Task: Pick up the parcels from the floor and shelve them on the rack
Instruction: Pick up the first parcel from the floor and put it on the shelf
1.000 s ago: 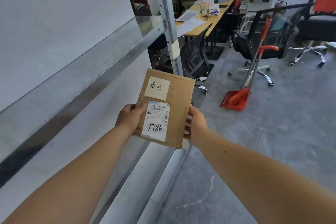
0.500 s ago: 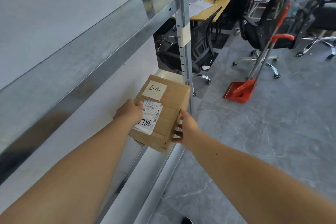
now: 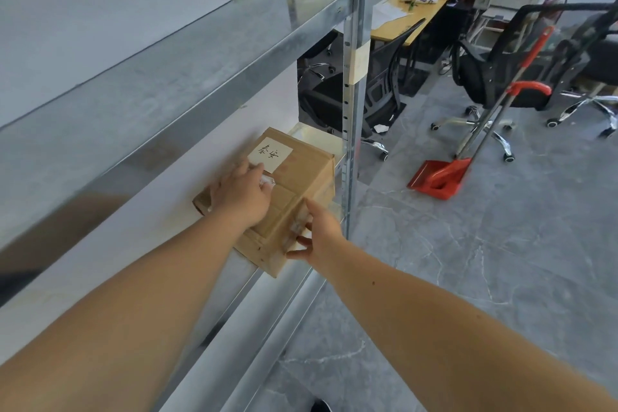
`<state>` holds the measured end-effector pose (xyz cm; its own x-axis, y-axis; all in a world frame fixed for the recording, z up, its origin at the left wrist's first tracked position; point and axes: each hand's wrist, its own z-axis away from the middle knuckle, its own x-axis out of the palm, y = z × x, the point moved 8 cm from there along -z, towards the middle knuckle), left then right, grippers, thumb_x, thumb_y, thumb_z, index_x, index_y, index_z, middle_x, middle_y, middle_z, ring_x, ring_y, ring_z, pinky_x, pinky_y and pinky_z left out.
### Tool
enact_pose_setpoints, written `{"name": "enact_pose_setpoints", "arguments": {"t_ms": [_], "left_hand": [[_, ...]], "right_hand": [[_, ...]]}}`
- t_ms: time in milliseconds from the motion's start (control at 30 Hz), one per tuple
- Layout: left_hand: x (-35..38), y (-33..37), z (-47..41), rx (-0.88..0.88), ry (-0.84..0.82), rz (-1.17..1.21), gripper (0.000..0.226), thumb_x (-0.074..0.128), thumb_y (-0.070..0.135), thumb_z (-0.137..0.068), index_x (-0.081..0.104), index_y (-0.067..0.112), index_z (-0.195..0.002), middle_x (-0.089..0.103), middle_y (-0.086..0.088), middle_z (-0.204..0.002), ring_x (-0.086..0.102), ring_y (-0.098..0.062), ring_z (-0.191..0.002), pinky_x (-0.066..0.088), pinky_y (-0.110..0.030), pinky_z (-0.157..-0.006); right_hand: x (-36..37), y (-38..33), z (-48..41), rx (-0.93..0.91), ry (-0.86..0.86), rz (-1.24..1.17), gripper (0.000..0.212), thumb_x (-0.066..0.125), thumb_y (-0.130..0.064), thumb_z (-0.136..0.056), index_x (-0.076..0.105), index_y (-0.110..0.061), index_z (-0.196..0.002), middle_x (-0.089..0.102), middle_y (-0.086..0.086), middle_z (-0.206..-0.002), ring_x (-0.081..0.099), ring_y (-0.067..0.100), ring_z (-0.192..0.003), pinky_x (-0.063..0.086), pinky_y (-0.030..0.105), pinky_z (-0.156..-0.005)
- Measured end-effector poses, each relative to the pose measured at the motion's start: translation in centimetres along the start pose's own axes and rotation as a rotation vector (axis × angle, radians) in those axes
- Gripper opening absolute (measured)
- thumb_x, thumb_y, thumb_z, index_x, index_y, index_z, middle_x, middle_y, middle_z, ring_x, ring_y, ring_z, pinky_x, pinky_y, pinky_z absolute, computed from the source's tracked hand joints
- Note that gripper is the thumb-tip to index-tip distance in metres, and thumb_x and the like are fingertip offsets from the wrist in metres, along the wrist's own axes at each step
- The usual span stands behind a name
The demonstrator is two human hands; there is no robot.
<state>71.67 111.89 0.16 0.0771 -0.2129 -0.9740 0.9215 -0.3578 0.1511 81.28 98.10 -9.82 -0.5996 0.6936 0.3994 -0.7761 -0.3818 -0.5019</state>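
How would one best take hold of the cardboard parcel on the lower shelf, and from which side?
Best, I think: take the cardboard parcel by its two opposite side faces, coming from the open front of the rack: it is a flat-sided box, with the wall behind and the upper shelf overhead.

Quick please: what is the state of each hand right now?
Left hand: open, resting flat on top of the cardboard parcel.
Right hand: open, touching the parcel's near side.
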Motion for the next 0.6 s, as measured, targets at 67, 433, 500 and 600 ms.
{"name": "enact_pose_setpoints", "arguments": {"t_ms": [67,433,500,600], "left_hand": [[0.0,0.5,0.5,0.019,-0.009,0.047,0.067,0.044,0.058,-0.104,0.04,0.032,-0.165,0.019,-0.005,-0.181,0.022,-0.031,-0.165,0.021,-0.052,-0.132],[0.9,0.8,1.7,0.016,-0.058,0.0,0.089,0.043,0.075,-0.1,0.013,0.033,-0.173,0.007,-0.003,-0.183,0.001,-0.027,-0.169,-0.001,-0.058,-0.134],[0.8,0.8,1.4,0.01,-0.058,-0.006,0.088,0.042,0.074,-0.101,0.012,0.034,-0.173,0.006,-0.003,-0.183,0.001,-0.028,-0.169,-0.001,-0.059,-0.133],[0.6,0.7,1.2,0.018,-0.061,-0.009,0.088,0.041,0.074,-0.1,0.012,0.034,-0.173,0.006,-0.003,-0.183,0.001,-0.028,-0.169,0.0,-0.059,-0.134]], "right_hand": [[0.6,0.4,-0.3,0.021,-0.035,-0.005,0.049,0.066,-0.049,-0.095,0.057,-0.021,-0.133,0.06,0.01,-0.133,0.059,0.04,-0.122,0.056,0.071,-0.087],[3.4,-0.3,0.0,0.04,-0.197,-0.011,0.043,0.066,-0.059,-0.09,0.057,-0.025,-0.115,0.056,0.01,-0.129,0.061,0.039,-0.099,0.057,0.075,-0.076],[3.7,-0.7,0.1,0.021,-0.238,-0.05,0.032,0.068,-0.056,-0.091,0.058,-0.028,-0.103,0.057,0.013,-0.12,0.063,0.043,-0.097,0.06,0.069,-0.064],[3.6,-1.1,0.2,0.003,-0.242,-0.063,0.041,0.069,-0.055,-0.092,0.053,-0.031,-0.121,0.055,0.013,-0.119,0.062,0.046,-0.1,0.06,0.071,-0.069]]}}
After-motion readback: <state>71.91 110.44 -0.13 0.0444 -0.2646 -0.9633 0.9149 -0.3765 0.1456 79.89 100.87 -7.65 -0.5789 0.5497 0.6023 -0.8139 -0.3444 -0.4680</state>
